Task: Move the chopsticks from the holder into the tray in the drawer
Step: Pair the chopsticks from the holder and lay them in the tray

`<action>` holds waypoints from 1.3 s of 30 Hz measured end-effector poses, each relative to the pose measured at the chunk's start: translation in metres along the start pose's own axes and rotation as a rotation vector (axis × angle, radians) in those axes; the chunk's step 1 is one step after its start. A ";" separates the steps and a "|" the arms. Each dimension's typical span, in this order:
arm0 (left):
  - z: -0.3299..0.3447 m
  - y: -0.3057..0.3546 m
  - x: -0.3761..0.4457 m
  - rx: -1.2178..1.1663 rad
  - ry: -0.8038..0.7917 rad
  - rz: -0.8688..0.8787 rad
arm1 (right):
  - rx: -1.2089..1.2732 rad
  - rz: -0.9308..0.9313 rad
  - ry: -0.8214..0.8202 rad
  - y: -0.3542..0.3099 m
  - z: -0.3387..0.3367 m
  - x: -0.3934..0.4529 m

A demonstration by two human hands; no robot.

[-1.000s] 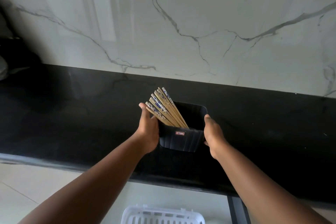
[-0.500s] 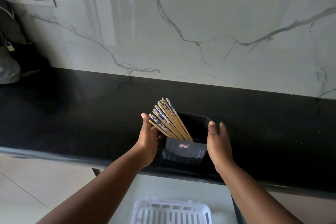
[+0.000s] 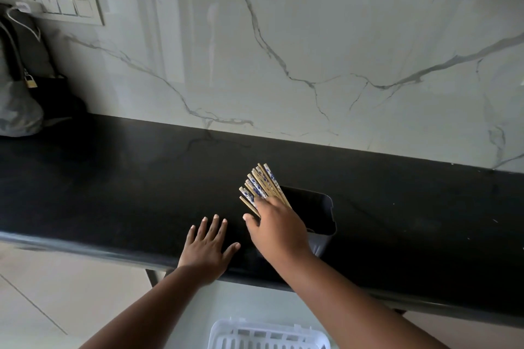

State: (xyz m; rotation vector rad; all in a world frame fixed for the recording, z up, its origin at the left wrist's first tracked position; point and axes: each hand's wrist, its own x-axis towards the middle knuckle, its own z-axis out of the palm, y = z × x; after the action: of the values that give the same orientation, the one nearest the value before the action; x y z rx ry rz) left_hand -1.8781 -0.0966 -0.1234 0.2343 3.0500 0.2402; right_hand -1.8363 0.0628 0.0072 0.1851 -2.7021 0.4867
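Both my hands have left the sides of the holder since half a second ago: my left hand [image 3: 204,249] now lies flat on the black countertop [image 3: 113,178], fingers spread and holding nothing, just left of the holder, while my right hand [image 3: 276,228] has crossed over the holder's near left corner and reached the chopsticks [image 3: 262,184]. My right fingers are curling onto the bundle partway down its length; whether they have fully closed around it I cannot tell, since the back of my hand hides the grip. These are pale wooden sticks with blue-and-white patterned tops, fanned out and leaning up and to the left out of the dark square holder [image 3: 320,215], which stands near the front edge of the counter. Below the counter edge, at the bottom of the view, is the white slotted tray [image 3: 269,334]; the drawer around it is not visible. To do this step well, I judge I should gather the whole fan into one tight bundle, wrapping thumb and fingers around the middle, not the tips, then lift along the lean so no stick catches the rim or slips loose. My free left hand could steady the holder if it starts to tip
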 end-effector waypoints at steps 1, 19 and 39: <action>0.002 -0.001 0.000 0.007 0.017 0.004 | -0.009 -0.004 0.013 -0.001 0.002 0.001; -0.068 0.005 0.025 -0.275 -0.008 -0.079 | 0.748 0.211 -0.091 0.035 -0.154 0.095; -0.272 0.076 0.027 0.427 1.060 1.269 | 1.077 0.201 -0.156 0.023 -0.200 0.137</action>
State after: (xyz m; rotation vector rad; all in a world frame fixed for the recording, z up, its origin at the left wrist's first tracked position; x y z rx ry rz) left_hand -1.9170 -0.0587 0.1549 2.7868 3.0997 -0.3841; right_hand -1.8963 0.1479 0.2276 0.2322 -2.2978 2.0003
